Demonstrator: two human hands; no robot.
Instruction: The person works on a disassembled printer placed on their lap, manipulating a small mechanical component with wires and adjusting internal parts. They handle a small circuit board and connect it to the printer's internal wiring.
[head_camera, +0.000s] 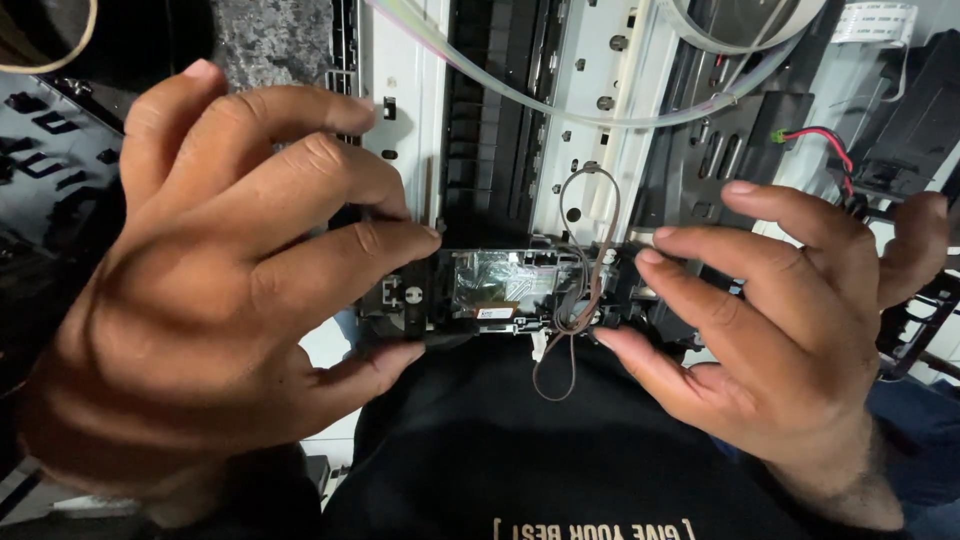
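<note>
Left hand (200, 290) pinches the black carriage part (500, 290) at frame centre, thumb under and index on top of its 9 o'clock end. Right hand (780, 320) grip clamps its 3 o'clock end likewise, other fingers spread. Small white label (493, 313) sits at the part's 6 o'clock edge, below a shiny foil patch (490, 278); thin belt loop (580, 300) hangs across it.

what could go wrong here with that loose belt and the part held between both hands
1. The thin dark rubber belt loop hangs loose over the small black carriage part with a silvery foil patch; it may snag or slip off.
2. The left hand and right hand pinch only the part's ends, so it might drop.
3. The clear curved tubing and red wire lie close by and could get tugged.
</note>
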